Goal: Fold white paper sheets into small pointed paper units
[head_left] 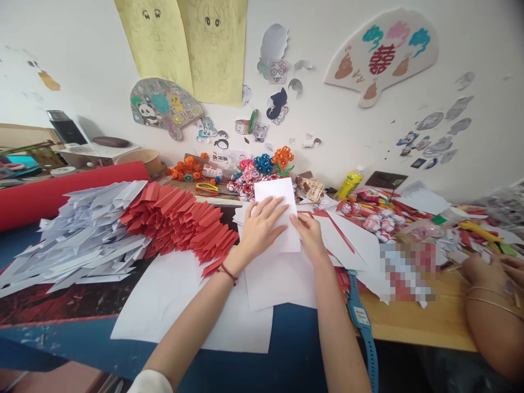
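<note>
A folded white sheet of paper lies under both hands in the middle of the view. My left hand rests flat on it with the fingers stretched out. At its right edge, my right hand pinches the paper between thumb and fingers. Beneath it are larger white sheets. To the left stands a dense row of folded red paper strips, and beyond it a heap of folded white paper strips.
Yellow-handled scissors and crocheted flowers lie behind the paper. A blue watch hangs at the table edge. On the right are a yellow bottle, paper scraps and another person's hand. A red roll lies at the left.
</note>
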The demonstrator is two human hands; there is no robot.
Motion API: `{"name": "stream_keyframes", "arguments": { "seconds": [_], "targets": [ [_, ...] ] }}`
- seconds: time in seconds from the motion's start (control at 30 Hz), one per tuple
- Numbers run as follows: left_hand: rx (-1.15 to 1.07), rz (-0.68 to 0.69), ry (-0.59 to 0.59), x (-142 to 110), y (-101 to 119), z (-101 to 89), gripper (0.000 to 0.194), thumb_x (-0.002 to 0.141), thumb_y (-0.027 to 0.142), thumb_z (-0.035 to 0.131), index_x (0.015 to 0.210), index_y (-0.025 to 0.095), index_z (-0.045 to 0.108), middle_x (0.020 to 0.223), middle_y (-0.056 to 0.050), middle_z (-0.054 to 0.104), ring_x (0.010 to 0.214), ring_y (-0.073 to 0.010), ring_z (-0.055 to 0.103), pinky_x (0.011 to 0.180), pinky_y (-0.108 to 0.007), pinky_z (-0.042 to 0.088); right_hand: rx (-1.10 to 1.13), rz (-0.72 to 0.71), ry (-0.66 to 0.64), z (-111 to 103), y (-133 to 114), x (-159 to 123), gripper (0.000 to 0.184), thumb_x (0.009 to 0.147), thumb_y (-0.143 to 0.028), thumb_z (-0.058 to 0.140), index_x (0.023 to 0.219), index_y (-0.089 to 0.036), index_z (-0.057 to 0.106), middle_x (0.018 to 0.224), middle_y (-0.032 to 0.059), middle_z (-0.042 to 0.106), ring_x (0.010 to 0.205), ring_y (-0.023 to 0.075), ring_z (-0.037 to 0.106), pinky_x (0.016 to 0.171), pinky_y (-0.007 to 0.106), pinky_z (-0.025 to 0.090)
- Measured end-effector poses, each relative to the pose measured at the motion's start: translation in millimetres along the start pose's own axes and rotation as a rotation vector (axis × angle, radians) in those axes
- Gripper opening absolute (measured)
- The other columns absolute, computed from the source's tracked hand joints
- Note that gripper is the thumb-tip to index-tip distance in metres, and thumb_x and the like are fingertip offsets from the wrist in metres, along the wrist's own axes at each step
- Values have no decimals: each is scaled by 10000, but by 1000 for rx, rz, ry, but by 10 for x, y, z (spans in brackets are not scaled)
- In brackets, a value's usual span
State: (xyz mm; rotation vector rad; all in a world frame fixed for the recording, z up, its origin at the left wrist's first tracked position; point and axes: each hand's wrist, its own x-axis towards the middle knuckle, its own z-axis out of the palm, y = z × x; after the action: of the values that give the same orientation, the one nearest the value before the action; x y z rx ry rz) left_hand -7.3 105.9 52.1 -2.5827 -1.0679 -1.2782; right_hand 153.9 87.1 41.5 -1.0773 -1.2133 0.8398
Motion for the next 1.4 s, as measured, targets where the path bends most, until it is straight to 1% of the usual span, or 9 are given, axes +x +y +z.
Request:
{"name": "stream_keyframes", "arguments": {
  "seconds": [0.2,0.33,0.53,0.63,0.7,0.9,1.13,1.23,1.4],
  "targets": [
    [-32,-85,58,-5,-17,-7,369,902,423,531,1247,302,585,1329,-57,570,1239,-250,449,1056,-408,210,107,-19,-95,-19,-36,-4,282,674,-429,774,830,-197,735,808,25,691,780,223,615,743,349,481],
    [-94,-113,89,-12,-3,-15,281,910,419,523,1107,276,663,1103,-57,680,1070,-229,531,997,-400,236,141,-45,-77,-28,-12,15,263,657,-377,789,844,-200,738,797,25,685,796,220,613,753,349,480],
    [-305,-249,102,-5,-35,-34,217,901,385,548,902,239,707,901,-14,730,876,-190,599,966,-377,312,82,-138,196,-63,56,81,393,619,-365,809,952,-210,668,873,22,631,807,170,574,706,276,453],
    [-553,-352,27,13,-89,-17,217,870,382,581,886,208,711,948,-22,737,877,-191,642,850,-308,428,-19,-124,123,-73,71,91,431,684,-429,753,1054,-225,668,971,45,646,858,184,582,706,273,450],
    [-635,-387,-44,19,-110,1,218,871,365,568,893,200,709,947,-22,738,872,-186,658,801,-280,454,-73,-70,37,-74,91,85,374,721,-473,711,984,-208,702,946,54,670,838,199,594,692,284,451],
    [-288,-350,-82,-13,-47,-11,148,876,319,556,897,251,686,888,20,739,830,-178,643,924,-373,321,-65,-25,-49,-69,166,72,317,707,-472,732,808,-173,699,758,29,660,706,186,587,646,289,443],
    [-195,-350,-134,-11,-11,-31,106,844,269,529,827,223,623,835,18,718,787,-167,627,827,-355,293,-289,-239,-46,0,108,59,214,751,-391,703,787,-181,724,786,37,689,680,170,568,646,290,428],
    [-129,-339,-111,1,-10,-53,88,822,256,529,796,220,604,789,21,703,761,-168,609,809,-356,281,-342,-335,33,6,79,44,175,759,-359,697,765,-189,737,771,43,706,690,177,582,647,295,431],
    [-24,-351,-39,23,-65,-136,93,811,212,514,768,219,596,721,25,680,735,-165,595,825,-365,266,-250,-305,321,-94,97,70,199,725,-367,731,752,-169,740,747,50,706,688,188,601,650,307,449]
  ]
}}
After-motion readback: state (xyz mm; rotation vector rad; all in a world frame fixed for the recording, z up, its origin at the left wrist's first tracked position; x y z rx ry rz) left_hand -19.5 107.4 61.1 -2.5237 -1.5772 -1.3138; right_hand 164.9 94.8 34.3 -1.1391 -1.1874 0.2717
